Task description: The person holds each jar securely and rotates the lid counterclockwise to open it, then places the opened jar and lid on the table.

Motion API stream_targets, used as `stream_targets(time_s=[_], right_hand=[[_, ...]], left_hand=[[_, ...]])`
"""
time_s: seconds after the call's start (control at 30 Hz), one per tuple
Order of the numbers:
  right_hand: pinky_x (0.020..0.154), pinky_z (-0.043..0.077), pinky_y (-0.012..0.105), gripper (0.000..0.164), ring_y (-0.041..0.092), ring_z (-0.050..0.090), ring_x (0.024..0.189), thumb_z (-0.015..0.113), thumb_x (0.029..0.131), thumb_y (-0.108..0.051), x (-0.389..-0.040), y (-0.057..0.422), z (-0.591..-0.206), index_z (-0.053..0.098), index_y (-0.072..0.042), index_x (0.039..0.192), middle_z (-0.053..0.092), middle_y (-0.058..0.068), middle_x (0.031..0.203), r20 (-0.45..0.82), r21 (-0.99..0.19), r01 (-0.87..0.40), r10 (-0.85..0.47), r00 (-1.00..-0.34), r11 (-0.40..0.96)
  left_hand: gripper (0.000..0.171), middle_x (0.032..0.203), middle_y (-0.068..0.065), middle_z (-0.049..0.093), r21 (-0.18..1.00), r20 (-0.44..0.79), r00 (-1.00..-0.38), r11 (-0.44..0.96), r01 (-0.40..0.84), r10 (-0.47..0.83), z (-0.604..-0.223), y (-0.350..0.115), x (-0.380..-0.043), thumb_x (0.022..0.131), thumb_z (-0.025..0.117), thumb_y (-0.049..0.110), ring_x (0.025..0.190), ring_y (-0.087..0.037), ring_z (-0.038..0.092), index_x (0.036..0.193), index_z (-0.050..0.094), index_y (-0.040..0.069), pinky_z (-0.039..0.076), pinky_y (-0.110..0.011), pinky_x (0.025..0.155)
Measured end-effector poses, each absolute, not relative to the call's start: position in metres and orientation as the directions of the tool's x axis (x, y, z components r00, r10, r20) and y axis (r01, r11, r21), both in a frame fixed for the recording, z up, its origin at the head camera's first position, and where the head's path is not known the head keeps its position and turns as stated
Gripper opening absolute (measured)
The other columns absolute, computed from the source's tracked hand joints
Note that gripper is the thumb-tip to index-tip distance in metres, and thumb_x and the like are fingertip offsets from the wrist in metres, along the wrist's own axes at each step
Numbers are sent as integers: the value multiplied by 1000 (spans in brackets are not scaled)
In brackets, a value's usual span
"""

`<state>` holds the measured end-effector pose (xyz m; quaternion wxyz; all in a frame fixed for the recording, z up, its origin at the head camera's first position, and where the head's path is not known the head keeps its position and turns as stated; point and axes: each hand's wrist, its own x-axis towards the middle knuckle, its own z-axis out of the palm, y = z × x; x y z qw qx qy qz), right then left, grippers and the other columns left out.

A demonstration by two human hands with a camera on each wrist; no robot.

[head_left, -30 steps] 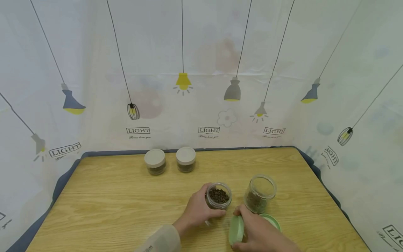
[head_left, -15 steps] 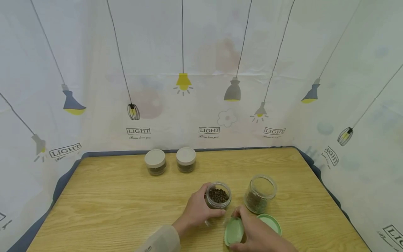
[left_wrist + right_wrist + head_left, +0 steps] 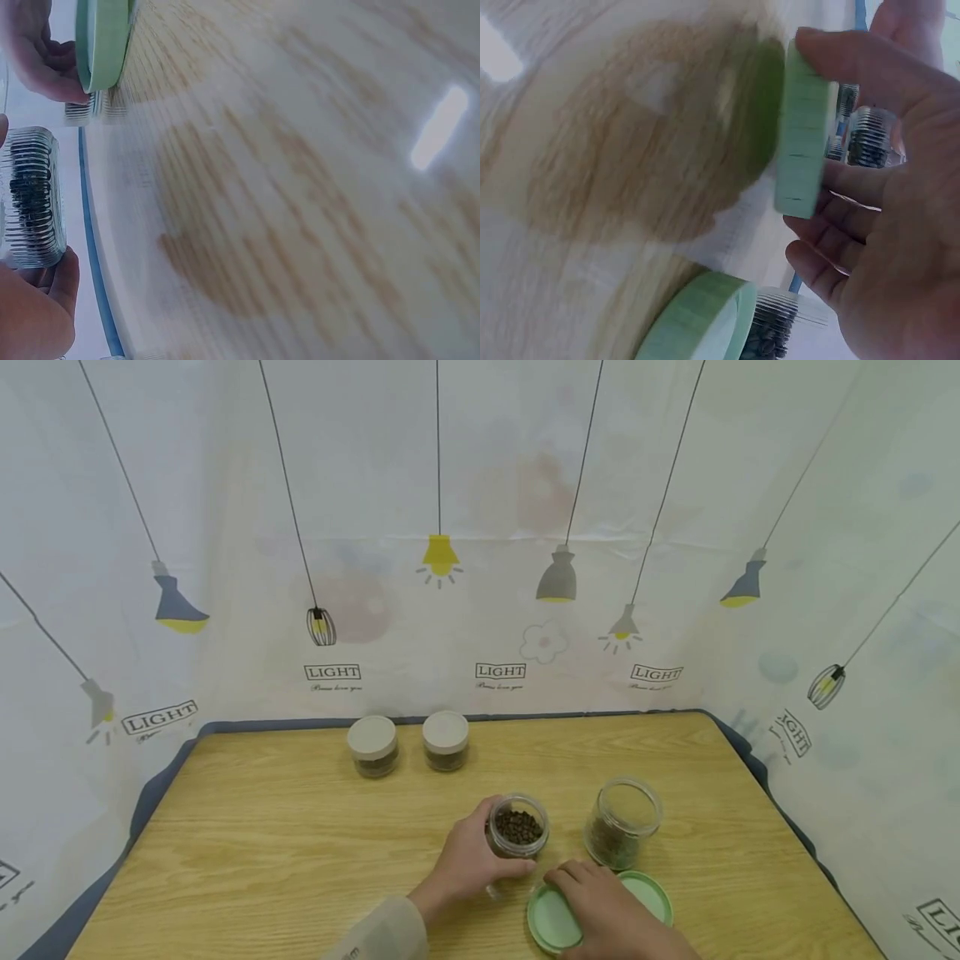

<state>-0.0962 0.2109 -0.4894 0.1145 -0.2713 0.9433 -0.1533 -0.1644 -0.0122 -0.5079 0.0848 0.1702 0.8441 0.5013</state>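
My left hand (image 3: 472,860) grips an uncovered clear jar (image 3: 491,845) of small dark brown beans (image 3: 519,827), fingers round its far side and thumb at the front. In the left wrist view the ribbed side of this jar (image 3: 34,199) shows. My right hand (image 3: 607,906) holds a pale green lid (image 3: 553,922) by its edge, nearly level and low over the table. The right wrist view has this lid (image 3: 802,135) between thumb and fingers. Beside that hand a second green lid (image 3: 651,893) lies on the table, partly covered by the hand.
A taller uncovered glass jar (image 3: 618,827) with brown contents stands right of the hands. Two small jars with whitish lids, one left (image 3: 372,743) and one right (image 3: 446,739), stand at the back of the wooden table (image 3: 262,827). A lamp-printed curtain (image 3: 480,610) surrounds the table.
The green lid in my right hand has tipped from on edge to nearly flat and shifted slightly left. My left hand and its jar have stayed almost still.
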Motion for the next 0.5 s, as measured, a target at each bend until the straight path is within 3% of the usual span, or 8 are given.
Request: stream_targets(time_s=[0.23, 0.5], right_hand=[[90, 49, 45, 81, 18, 55, 107, 81, 68, -57, -95, 211, -496, 54, -13, 130, 58, -2, 120, -99, -288, -511, -556, -826, 810], [90, 49, 46, 86, 18, 54, 109, 79, 68, -62, -93, 211, -493, 52, -12, 133, 56, -2, 123, -103, -317, -497, -550, -829, 808]], left_hand=[[90, 132, 2, 59, 883, 16, -924, 429, 192, 381, -508, -11, -165, 70, 85, 45, 123, -19, 56, 144, 41, 21, 44, -45, 106], [89, 132, 2, 59, 881, 25, -921, 427, 204, 388, -507, -10, -165, 70, 84, 46, 123, -18, 57, 144, 41, 21, 44, -44, 106]])
